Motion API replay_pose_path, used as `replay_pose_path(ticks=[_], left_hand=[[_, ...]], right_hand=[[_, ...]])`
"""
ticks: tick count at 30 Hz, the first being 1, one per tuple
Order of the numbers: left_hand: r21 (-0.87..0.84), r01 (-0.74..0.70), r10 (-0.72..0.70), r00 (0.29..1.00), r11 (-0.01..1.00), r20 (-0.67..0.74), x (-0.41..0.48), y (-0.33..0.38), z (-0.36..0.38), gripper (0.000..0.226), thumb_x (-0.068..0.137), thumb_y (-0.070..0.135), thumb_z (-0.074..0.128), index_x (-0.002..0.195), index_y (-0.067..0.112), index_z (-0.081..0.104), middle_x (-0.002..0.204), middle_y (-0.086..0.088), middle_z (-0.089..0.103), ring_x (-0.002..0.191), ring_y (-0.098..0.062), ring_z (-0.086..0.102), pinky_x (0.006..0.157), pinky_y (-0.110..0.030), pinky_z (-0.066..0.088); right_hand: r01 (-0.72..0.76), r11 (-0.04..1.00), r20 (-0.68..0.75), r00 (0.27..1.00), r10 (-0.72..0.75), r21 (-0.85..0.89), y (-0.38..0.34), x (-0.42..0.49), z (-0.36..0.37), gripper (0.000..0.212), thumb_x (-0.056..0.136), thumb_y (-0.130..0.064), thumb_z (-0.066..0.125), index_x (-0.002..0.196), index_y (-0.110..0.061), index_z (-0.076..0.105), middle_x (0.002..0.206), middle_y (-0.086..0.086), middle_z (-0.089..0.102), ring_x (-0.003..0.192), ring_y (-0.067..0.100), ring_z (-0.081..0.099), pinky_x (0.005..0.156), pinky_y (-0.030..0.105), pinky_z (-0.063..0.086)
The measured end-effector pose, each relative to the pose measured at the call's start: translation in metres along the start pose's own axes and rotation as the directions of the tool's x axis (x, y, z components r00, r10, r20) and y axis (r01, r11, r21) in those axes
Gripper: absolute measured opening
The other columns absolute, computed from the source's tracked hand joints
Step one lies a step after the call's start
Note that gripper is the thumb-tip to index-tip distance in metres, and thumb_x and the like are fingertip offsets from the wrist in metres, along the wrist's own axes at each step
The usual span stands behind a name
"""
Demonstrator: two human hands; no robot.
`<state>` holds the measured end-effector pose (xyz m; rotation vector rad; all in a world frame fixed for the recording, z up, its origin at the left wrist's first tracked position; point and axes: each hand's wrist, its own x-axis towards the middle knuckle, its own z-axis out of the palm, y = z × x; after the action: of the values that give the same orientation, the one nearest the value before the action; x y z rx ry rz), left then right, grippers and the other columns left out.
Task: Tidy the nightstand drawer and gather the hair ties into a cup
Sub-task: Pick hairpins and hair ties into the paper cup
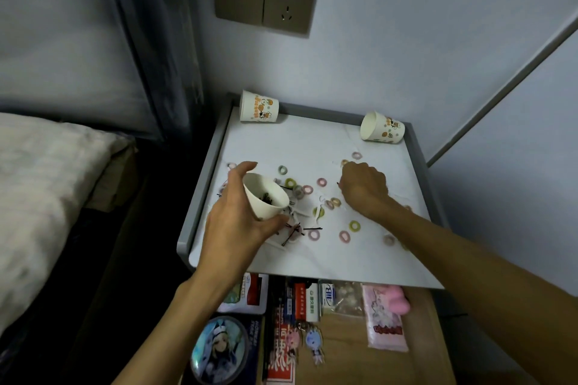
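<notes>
My left hand (pixel 237 222) grips a tilted white cup (pixel 266 197). My right hand (pixel 364 186) rests on the nightstand top (pixel 312 141) — fingers curled under, pinching something or nothing, I cannot tell. Hair ties (pixel 308 189) lie scattered between them — several just left of my right fingers.

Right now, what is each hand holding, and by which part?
The left hand grips the tilted white paper cup round its side wall. The right hand curls down onto the white tabletop; whether it pinches anything is hidden.
</notes>
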<state>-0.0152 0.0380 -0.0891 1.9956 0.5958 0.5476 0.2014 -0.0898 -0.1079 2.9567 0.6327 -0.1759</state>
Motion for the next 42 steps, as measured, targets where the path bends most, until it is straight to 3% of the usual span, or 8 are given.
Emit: replay_pose_path(ticks=[5, 10, 15, 20, 27, 33, 38, 42], left_hand=[[-0.039, 0.026, -0.028, 0.999, 0.999, -0.043, 0.005, 0.0, -0.015, 0.088, 0.066, 0.026, 0.089, 0.136, 0.034, 0.037, 0.113, 0.006, 0.058, 0.095, -0.015, 0.062, 0.08, -0.036, 0.056], [-0.05, 0.024, -0.028, 0.995, 0.998, -0.092, 0.008, 0.0, -0.026, 0.089, 0.065, 0.026, 0.09, 0.137, 0.032, 0.038, 0.116, 0.005, 0.058, 0.095, -0.014, 0.061, 0.078, -0.026, 0.053], [-0.047, 0.017, -0.021, 0.995, 0.999, -0.1, 0.007, 0.002, -0.027, 0.088, 0.066, 0.024, 0.09, 0.138, 0.03, 0.038, 0.115, 0.005, 0.057, 0.096, -0.016, 0.061, 0.08, -0.033, 0.056], [-0.044, 0.021, -0.025, 0.994, 0.999, -0.103, 0.008, 0.002, -0.027, 0.089, 0.066, 0.025, 0.09, 0.138, 0.028, 0.038, 0.116, 0.005, 0.057, 0.096, -0.013, 0.061, 0.079, -0.028, 0.055], [-0.033, 0.019, -0.022, 0.995, 0.999, -0.098, 0.008, 0.003, -0.025, 0.089, 0.067, 0.028, 0.089, 0.139, 0.029, 0.036, 0.118, 0.003, 0.056, 0.099, -0.015, 0.061, 0.082, -0.033, 0.057], [-0.028, 0.024, -0.027, 0.995, 0.999, -0.101, 0.008, 0.006, -0.029, 0.088, 0.066, 0.028, 0.089, 0.138, 0.027, 0.038, 0.119, 0.002, 0.057, 0.1, -0.017, 0.06, 0.085, -0.038, 0.056], [-0.017, 0.026, -0.027, 0.995, 1.0, -0.096, 0.007, 0.006, -0.028, 0.087, 0.067, 0.029, 0.088, 0.138, 0.03, 0.037, 0.124, 0.001, 0.057, 0.101, -0.018, 0.06, 0.086, -0.039, 0.056], [-0.013, 0.027, -0.028, 0.995, 1.0, -0.099, 0.008, 0.006, -0.028, 0.086, 0.067, 0.028, 0.088, 0.137, 0.031, 0.037, 0.123, 0.001, 0.057, 0.102, -0.019, 0.061, 0.086, -0.041, 0.055]], right_hand=[[0.136, 0.985, -0.012, 0.991, -0.135, 0.111, -0.003, -0.001, -0.003, 0.016, 0.097, -0.005, 0.05, 0.11, -0.003, 0.058, 0.118, 0.014, 0.06, 0.106, 0.029, 0.06, 0.085, 0.034, 0.047], [0.431, 0.835, -0.183, 0.902, -0.391, 0.341, -0.002, -0.021, -0.022, 0.008, 0.104, -0.019, 0.042, 0.102, -0.015, 0.049, 0.087, 0.002, 0.062, 0.074, 0.018, 0.059, 0.065, 0.035, 0.05], [0.646, 0.687, -0.044, 0.739, -0.673, 0.333, -0.012, -0.059, -0.003, 0.015, 0.097, -0.019, 0.058, 0.109, -0.014, 0.066, 0.099, 0.002, 0.071, 0.087, 0.016, 0.065, 0.078, 0.034, 0.052], [0.698, 0.626, -0.108, 0.693, -0.713, 0.346, -0.026, -0.07, 0.013, 0.016, 0.088, -0.022, 0.071, 0.101, -0.014, 0.073, 0.099, -0.003, 0.072, 0.091, 0.011, 0.063, 0.081, 0.028, 0.049], [0.793, 0.603, -0.094, 0.609, -0.788, 0.08, -0.035, -0.066, 0.023, 0.014, 0.082, -0.011, 0.074, 0.089, -0.022, 0.07, 0.09, -0.007, 0.063, 0.086, 0.013, 0.063, 0.065, 0.033, 0.053], [0.669, 0.689, -0.15, 0.739, -0.657, 0.279, -0.025, -0.058, 0.012, 0.004, 0.087, -0.025, 0.07, 0.089, -0.021, 0.069, 0.097, -0.006, 0.064, 0.088, 0.007, 0.053, 0.07, 0.025, 0.037], [0.368, 0.675, -0.167, 0.924, -0.345, 0.639, -0.001, -0.04, 0.007, 0.004, 0.088, -0.013, 0.07, 0.092, -0.013, 0.07, 0.084, 0.001, 0.073, 0.076, 0.01, 0.067, 0.074, 0.032, 0.054], [0.341, 0.666, -0.165, 0.935, -0.314, 0.664, 0.007, -0.041, 0.008, 0.019, 0.084, -0.009, 0.073, 0.103, -0.008, 0.076, 0.093, 0.001, 0.075, 0.078, 0.002, 0.065, 0.079, 0.018, 0.051]])
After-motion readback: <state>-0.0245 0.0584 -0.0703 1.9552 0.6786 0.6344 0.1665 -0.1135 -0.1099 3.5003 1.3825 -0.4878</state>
